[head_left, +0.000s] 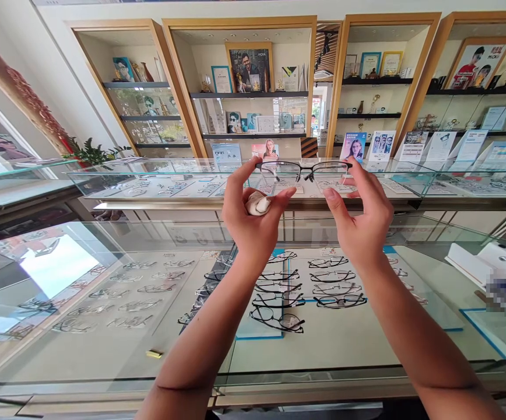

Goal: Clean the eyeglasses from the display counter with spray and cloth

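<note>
A pair of half-rim eyeglasses with a dark top bar is held up above the glass counter. My left hand grips its left end with the index finger, and a crumpled whitish cloth is tucked in that palm. On the other side, my right hand holds the right end of the frame. Both thumbs are below the lenses, apart from them. The temples are mostly hidden behind the front and the fingers. Several dark-framed eyeglasses lie in rows beneath my forearms.
The glass display counter spans the front, with a small gold-coloured piece at left. A second glass counter stands behind it. Wooden shelves line the back wall. At right is a white box-like object; a potted plant stands left.
</note>
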A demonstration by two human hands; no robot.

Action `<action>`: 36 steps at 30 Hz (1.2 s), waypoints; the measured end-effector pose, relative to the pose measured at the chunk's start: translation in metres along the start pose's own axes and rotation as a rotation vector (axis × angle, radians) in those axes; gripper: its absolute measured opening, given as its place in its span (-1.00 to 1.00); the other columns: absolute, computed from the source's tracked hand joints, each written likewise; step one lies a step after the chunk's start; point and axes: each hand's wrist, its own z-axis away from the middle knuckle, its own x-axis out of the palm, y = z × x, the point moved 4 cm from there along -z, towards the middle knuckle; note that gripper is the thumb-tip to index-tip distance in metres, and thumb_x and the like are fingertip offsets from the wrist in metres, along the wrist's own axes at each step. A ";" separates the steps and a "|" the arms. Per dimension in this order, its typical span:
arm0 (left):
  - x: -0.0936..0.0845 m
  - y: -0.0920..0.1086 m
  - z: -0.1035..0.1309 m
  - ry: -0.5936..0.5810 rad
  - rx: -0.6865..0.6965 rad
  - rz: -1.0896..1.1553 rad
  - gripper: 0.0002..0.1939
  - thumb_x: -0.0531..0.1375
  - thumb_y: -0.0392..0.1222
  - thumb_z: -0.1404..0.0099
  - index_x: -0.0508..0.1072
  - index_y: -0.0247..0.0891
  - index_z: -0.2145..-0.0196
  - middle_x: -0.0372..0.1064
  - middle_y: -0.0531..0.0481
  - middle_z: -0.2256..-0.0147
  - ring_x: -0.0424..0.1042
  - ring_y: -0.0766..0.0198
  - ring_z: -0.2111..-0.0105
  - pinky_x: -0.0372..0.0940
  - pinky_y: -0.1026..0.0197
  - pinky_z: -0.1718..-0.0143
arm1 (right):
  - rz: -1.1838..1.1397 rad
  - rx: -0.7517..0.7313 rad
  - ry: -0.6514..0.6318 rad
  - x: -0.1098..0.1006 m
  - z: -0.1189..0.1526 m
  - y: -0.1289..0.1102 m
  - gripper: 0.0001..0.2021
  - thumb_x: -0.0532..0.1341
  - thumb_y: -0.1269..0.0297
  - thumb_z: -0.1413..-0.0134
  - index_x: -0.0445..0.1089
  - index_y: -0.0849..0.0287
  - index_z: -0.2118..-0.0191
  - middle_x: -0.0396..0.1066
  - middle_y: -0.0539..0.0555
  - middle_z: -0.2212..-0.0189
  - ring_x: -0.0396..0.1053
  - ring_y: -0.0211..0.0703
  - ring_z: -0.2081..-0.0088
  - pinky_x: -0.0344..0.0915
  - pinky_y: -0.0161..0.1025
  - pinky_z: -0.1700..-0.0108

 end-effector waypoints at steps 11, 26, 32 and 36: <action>0.002 -0.016 -0.007 -0.069 -0.046 0.072 -0.41 0.53 -0.02 -0.34 0.55 -0.09 -0.26 0.58 -0.14 -0.23 0.56 -0.07 -0.27 0.61 0.01 -0.11 | 0.062 -0.055 0.048 -0.005 -0.002 -0.006 -0.45 0.27 0.02 -0.53 0.34 -0.15 -0.52 0.57 0.21 -0.25 0.62 0.16 -0.05 0.69 0.22 -0.05; 0.003 -0.015 -0.006 -0.103 -0.100 0.122 -0.39 0.52 0.05 -0.37 0.53 -0.03 -0.29 0.55 -0.14 -0.30 0.54 -0.13 -0.32 0.65 -0.06 -0.10 | 0.052 -0.108 0.066 -0.002 0.000 -0.005 -0.43 0.25 0.09 -0.54 0.26 -0.16 -0.55 0.54 0.20 -0.26 0.61 0.12 -0.02 0.67 0.18 -0.05; 0.003 -0.017 -0.005 -0.088 -0.087 0.100 -0.38 0.52 0.09 -0.37 0.52 0.04 -0.30 0.53 -0.09 -0.31 0.56 -0.09 -0.27 0.66 -0.03 0.00 | 0.031 -0.075 0.046 0.000 0.001 -0.003 -0.42 0.24 0.06 -0.54 0.24 -0.17 -0.56 0.50 0.20 -0.29 0.60 0.15 -0.07 0.65 0.21 -0.11; 0.003 -0.015 -0.004 -0.073 -0.067 0.084 -0.39 0.52 0.01 -0.37 0.52 0.04 -0.30 0.54 -0.09 -0.29 0.60 -0.05 -0.18 0.63 0.01 0.08 | -0.004 -0.010 0.025 0.000 0.001 -0.003 -0.42 0.23 0.04 -0.53 0.25 -0.22 -0.55 0.49 0.20 -0.31 0.59 0.21 -0.11 0.64 0.27 -0.11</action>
